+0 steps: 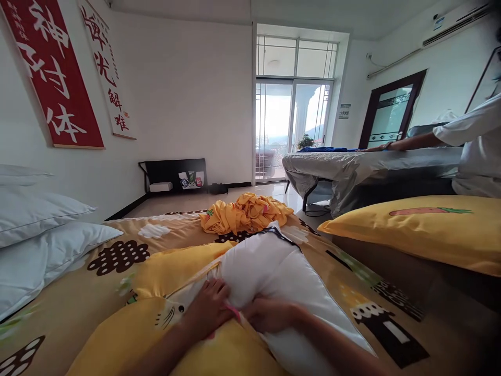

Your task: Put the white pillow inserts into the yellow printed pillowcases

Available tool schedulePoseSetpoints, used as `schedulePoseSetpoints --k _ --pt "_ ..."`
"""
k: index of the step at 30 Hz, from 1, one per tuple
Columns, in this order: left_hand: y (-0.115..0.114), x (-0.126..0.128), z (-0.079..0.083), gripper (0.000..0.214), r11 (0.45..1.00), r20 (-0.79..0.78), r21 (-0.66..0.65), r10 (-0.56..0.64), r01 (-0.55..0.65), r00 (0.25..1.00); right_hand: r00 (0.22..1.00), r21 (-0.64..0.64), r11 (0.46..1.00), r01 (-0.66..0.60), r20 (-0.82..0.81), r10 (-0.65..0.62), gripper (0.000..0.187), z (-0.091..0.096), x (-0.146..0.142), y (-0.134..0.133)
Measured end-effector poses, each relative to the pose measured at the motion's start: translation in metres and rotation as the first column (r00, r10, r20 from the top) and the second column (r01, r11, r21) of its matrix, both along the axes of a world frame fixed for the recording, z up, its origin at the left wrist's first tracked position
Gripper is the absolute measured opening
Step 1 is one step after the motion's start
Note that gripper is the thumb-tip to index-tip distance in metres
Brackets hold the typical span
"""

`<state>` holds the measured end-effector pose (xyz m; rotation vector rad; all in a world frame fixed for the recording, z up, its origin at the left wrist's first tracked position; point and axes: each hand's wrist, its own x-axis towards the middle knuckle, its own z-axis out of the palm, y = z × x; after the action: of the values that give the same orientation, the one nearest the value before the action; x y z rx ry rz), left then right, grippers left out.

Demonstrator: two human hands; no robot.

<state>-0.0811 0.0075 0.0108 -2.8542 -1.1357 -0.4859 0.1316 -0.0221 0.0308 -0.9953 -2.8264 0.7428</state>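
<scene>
A white pillow lies on the bed, its left part inside a yellow pillowcase printed with a whiskered animal face. My left hand has its fingers curled on the edge of the case's opening. Beside it, my right hand is closed at the same opening, against the pillow, with a pink edge of the case showing between both hands. The right fingertips are partly hidden in the fabric. The pillow's right half and far corner stick out of the case.
Crumpled yellow fabric lies at the bed's far edge. White pillows are stacked at left. A filled yellow pillow with a carrot print sits at right. Another person's arm rests on a plastic-covered table.
</scene>
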Motion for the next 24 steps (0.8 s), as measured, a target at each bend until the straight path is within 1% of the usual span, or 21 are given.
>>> schedulePoseSetpoints --k 1,3,4,5,6,7,8,9,10,11,12,14,15,16,17,18,19,20,21,22,24 --pt "-0.001 -0.003 -0.007 0.025 0.999 0.026 -0.041 0.018 -0.017 1.000 1.000 -0.022 0.999 -0.027 -0.006 0.027 0.027 0.011 0.005 -0.002" --pt "-0.004 -0.003 -0.009 0.020 0.997 0.010 -0.081 0.000 0.001 1.000 0.998 -0.041 0.999 -0.034 -0.053 0.031 0.029 0.038 0.012 0.001" --pt "-0.006 0.000 -0.006 0.018 0.996 -0.021 -0.085 -0.017 0.015 1.000 0.996 -0.005 1.000 0.013 -0.093 -0.013 0.029 0.051 0.013 0.006" --pt "-0.008 0.005 -0.003 0.016 0.996 -0.059 -0.085 -0.029 0.024 0.998 0.986 0.064 0.994 0.092 -0.148 -0.081 0.029 0.063 0.013 0.013" --pt "-0.010 0.009 0.001 0.015 0.996 -0.094 -0.085 -0.035 0.027 0.995 0.965 0.162 0.967 0.195 -0.209 -0.159 0.030 0.071 0.012 0.021" --pt "-0.011 0.013 0.005 0.015 0.996 -0.122 -0.087 -0.035 0.025 0.992 0.940 0.270 0.915 0.298 -0.250 -0.232 0.035 0.074 0.010 0.030" --pt "-0.013 0.016 0.007 0.015 0.996 -0.144 -0.087 -0.029 0.017 0.989 0.921 0.364 0.853 0.373 -0.260 -0.292 0.043 0.072 0.007 0.039" --pt "-0.015 0.017 0.009 0.017 0.997 -0.157 -0.083 -0.019 0.006 0.987 0.912 0.433 0.803 0.409 -0.232 -0.339 0.053 0.064 0.003 0.047" --pt "-0.016 0.016 0.012 0.019 0.997 -0.161 -0.080 -0.010 -0.003 0.987 0.910 0.479 0.776 0.411 -0.175 -0.375 0.062 0.053 -0.001 0.053" --pt "-0.016 0.013 0.015 0.020 0.996 -0.164 -0.091 -0.008 -0.008 0.986 0.912 0.499 0.772 0.394 -0.104 -0.398 0.070 0.038 -0.005 0.057" --pt "-0.016 0.008 0.021 0.021 0.991 -0.169 -0.131 -0.024 0.002 0.985 0.914 0.501 0.781 0.373 -0.052 -0.403 0.073 0.023 -0.009 0.058" --pt "-0.014 -0.005 0.040 0.019 0.958 -0.144 -0.281 -0.094 0.050 0.985 0.923 0.519 0.788 0.331 -0.005 -0.385 0.066 -0.004 -0.016 0.055" --pt "-0.011 -0.011 0.053 0.019 0.930 -0.101 -0.359 -0.125 0.081 0.987 0.927 0.548 0.778 0.307 0.012 -0.375 0.060 -0.014 -0.019 0.052" --pt "-0.006 -0.015 0.066 0.020 0.908 -0.036 -0.407 -0.130 0.104 0.991 0.929 0.579 0.764 0.283 0.033 -0.369 0.054 -0.021 -0.022 0.049" --pt "0.000 -0.018 0.078 0.023 0.909 0.038 -0.404 -0.093 0.100 0.995 0.929 0.606 0.752 0.261 0.055 -0.367 0.049 -0.025 -0.025 0.046" --pt "0.007 -0.018 0.087 0.026 0.935 0.087 -0.353 -0.013 0.043 0.996 0.926 0.624 0.742 0.243 0.077 -0.369 0.044 -0.027 -0.027 0.043" --pt "0.015 -0.017 0.092 0.028 0.960 0.103 -0.272 0.089 -0.058 0.991 0.922 0.632 0.739 0.234 0.097 -0.375 0.040 -0.028 -0.029 0.042" --pt "0.022 -0.015 0.092 0.030 0.967 0.089 -0.188 0.189 -0.170 0.978 0.917 0.628 0.742 0.235 0.110 -0.384 0.037 -0.028 -0.031 0.041" --pt "0.029 -0.012 0.088 0.032 0.955 0.047 -0.121 0.278 -0.271 0.959 0.912 0.623 0.744 0.241 0.117 -0.394 0.034 -0.029 -0.032 0.040" --pt "0.035 -0.008 0.079 0.034 0.935 -0.012 -0.082 0.344 -0.344 0.939 0.907 0.618 0.746 0.247 0.123 -0.403 0.030 -0.030 -0.034 0.040" --pt "0.044 -0.002 0.055 0.034 0.912 -0.124 -0.096 0.386 -0.399 0.914 0.897 0.612 0.747 0.257 0.137 -0.421 0.024 -0.033 -0.036 0.041"
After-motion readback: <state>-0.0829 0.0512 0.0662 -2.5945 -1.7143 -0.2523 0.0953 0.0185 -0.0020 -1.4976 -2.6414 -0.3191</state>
